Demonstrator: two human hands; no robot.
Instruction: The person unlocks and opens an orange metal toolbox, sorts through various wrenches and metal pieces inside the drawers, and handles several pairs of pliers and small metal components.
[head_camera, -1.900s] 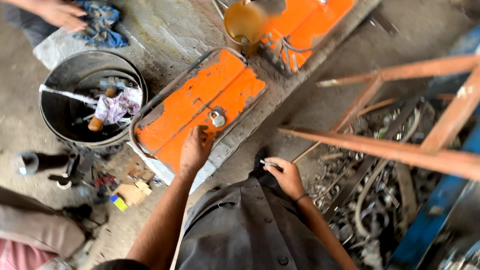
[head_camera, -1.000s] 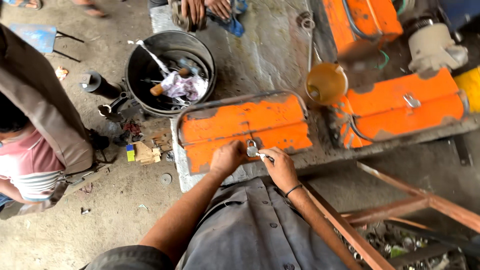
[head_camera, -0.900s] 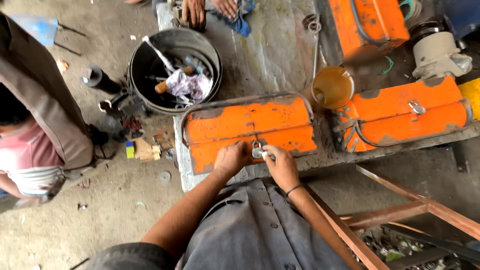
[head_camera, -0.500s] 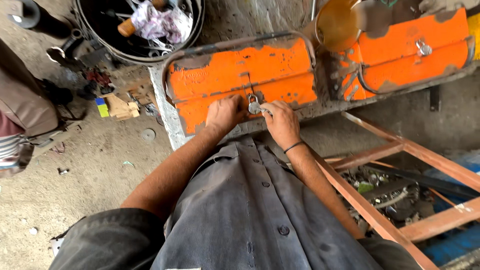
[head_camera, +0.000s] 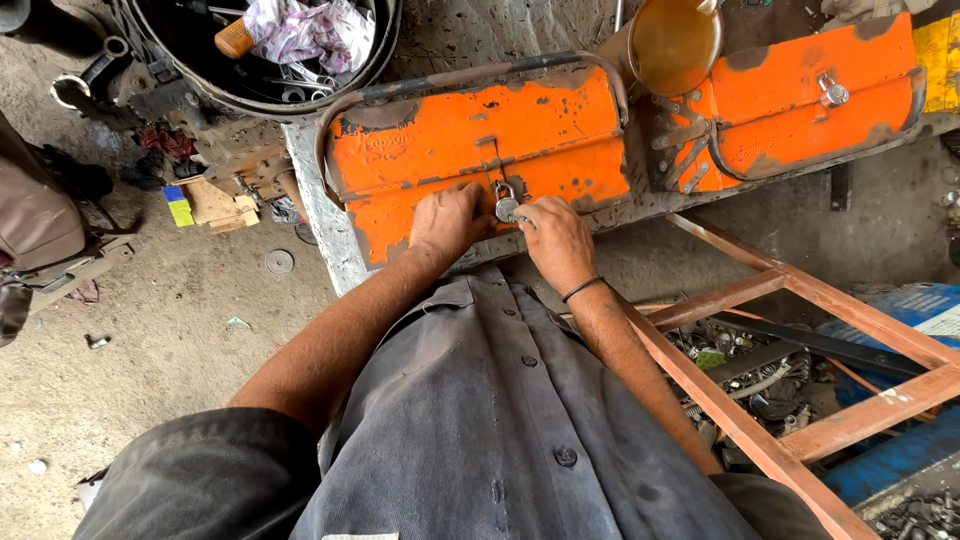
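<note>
A rough, stained concrete worktop (head_camera: 320, 215) stands over a dusty grey floor (head_camera: 180, 370) strewn with small scraps and a washer, and on it lies a long orange metal toolbox (head_camera: 470, 140), its paint chipped and rusted at the edges, with a curved steel handle along its top. A small round silver padlock (head_camera: 507, 207) hangs from the hasp at the middle of the box's front edge. The left hand (head_camera: 447, 220) rests flat-knuckled on the box just left of the padlock, its fingers curled down against the metal beside the lock. The right hand (head_camera: 556, 238), a dark band on its wrist, comes in from the right with thumb and forefinger pinched on the padlock. A second orange toolbox (head_camera: 810, 100) lies to the right, a brass-coloured funnel (head_camera: 672, 40) between the two. A black round tub (head_camera: 290, 80) of tools and rags sits upper left, and a rust-red angle-iron frame (head_camera: 760, 300) crosses the lower right.
</note>
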